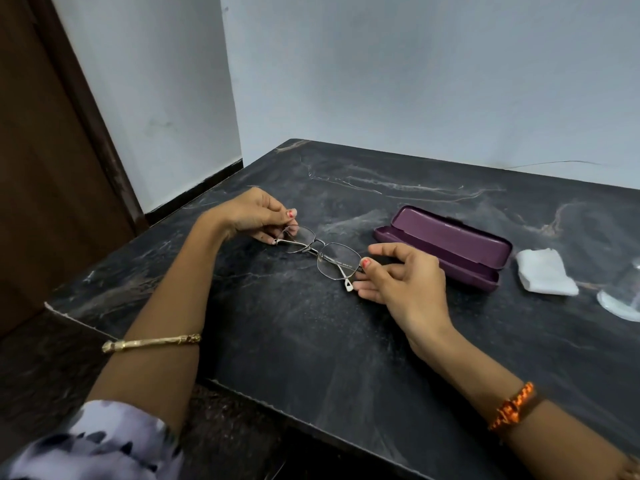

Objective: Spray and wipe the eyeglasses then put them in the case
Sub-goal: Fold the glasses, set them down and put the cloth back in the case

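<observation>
Glasses [320,252]: held low over table [311,341], long axis upper-left to lower-right | left hand [256,213]: pinches left end | right hand [405,278]: pinches right end | case [446,245]: open, just right of right hand, nearer that hand.

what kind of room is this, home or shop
Probably a plain room at home, though that is a guess. A dark marble-patterned table stands in a corner of bare pale walls, with a brown wooden door on the left. Nothing shop-like shows.
</observation>
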{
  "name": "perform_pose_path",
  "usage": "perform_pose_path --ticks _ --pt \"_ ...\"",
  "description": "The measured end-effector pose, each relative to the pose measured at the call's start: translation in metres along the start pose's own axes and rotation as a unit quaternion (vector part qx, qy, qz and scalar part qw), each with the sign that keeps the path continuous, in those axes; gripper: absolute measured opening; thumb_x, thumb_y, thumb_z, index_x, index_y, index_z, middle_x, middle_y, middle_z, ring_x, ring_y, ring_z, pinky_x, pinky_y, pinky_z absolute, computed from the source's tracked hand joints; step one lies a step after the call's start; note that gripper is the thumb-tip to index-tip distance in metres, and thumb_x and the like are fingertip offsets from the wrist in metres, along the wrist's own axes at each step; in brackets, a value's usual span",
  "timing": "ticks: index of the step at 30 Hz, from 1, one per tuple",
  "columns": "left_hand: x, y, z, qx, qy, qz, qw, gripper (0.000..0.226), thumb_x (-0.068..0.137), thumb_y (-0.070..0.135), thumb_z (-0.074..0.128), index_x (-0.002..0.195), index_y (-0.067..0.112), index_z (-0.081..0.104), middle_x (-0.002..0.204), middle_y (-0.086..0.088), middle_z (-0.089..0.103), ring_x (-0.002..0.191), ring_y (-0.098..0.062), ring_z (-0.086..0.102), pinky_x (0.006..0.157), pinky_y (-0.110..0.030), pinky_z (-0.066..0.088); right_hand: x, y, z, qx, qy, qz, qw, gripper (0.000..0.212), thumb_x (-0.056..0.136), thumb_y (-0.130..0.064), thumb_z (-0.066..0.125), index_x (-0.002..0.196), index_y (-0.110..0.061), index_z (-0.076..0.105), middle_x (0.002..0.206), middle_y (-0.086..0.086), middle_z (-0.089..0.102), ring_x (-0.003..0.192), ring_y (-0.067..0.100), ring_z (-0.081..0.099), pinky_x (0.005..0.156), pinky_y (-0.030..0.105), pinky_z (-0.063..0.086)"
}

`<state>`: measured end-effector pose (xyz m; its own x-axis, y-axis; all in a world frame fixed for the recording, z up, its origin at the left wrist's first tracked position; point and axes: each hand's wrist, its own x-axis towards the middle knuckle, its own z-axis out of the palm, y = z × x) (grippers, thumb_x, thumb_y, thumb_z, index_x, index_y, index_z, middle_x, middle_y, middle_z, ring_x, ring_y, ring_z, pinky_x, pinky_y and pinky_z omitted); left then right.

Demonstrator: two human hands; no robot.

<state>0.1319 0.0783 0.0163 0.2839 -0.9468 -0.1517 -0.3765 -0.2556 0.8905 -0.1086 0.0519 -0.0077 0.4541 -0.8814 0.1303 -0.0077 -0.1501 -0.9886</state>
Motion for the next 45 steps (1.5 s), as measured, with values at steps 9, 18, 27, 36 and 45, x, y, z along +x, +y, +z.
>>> perform_pose_path --ticks 9,18,27,36,45 --pt "0.005 0.001 0.010 0.083 0.080 0.060 0.992 0.028 0.086 0.034 0.053 0.066 0.019 0.066 0.060 0.011 0.066 0.043 0.003 0.052 0.040 -0.010 0.045 -0.001 0.002 0.000 -0.039 0.019 -0.035 0.998 0.008 0.087 -0.018 0.058 0.091 -0.013 0.062 0.077 0.001 0.067 0.057 0.009 0.069 0.051 0.017 0.054" --pt "0.007 0.008 0.022 0.026 0.278 0.226 0.933 0.026 0.084 0.033 0.058 0.062 0.022 0.066 0.061 0.002 0.065 0.042 0.001 0.051 0.042 -0.011 0.044 -0.009 -0.009 -0.011 -0.146 0.076 -0.144 0.976 0.016 0.086 -0.032 0.051 0.070 -0.030 0.054 0.051 -0.005 0.060 0.041 0.013 0.062 0.046 0.033 0.055" --pt "0.000 0.068 0.076 -0.184 0.326 0.284 0.882 0.025 0.088 0.028 0.054 0.067 0.019 0.064 0.046 0.010 0.061 0.041 0.000 0.051 0.041 -0.011 0.042 0.004 -0.038 -0.052 -0.332 0.191 -0.358 0.851 0.034 0.084 -0.033 0.051 0.069 -0.006 0.066 0.051 0.003 0.062 0.045 0.024 0.058 0.044 0.035 0.049" --pt "0.020 0.090 0.127 0.122 0.339 0.222 0.906 0.017 0.087 0.023 0.057 0.088 0.013 0.070 0.080 -0.008 0.072 0.076 -0.025 0.065 0.074 -0.038 0.055 0.022 -0.021 -0.116 -0.475 0.206 -0.264 0.814 0.015 0.084 -0.019 0.055 0.090 -0.009 0.065 0.084 0.012 0.070 0.073 0.033 0.064 0.060 0.039 0.051" --pt "0.012 0.085 0.141 0.245 0.272 0.187 0.911 0.027 0.085 0.030 0.058 0.091 0.007 0.070 0.083 -0.016 0.072 0.077 -0.031 0.066 0.076 -0.043 0.056 0.028 -0.016 -0.134 -0.549 0.200 -0.091 0.806 0.026 0.080 -0.007 0.046 0.100 0.003 0.060 0.103 0.022 0.063 0.093 0.043 0.056 0.071 0.043 0.046"
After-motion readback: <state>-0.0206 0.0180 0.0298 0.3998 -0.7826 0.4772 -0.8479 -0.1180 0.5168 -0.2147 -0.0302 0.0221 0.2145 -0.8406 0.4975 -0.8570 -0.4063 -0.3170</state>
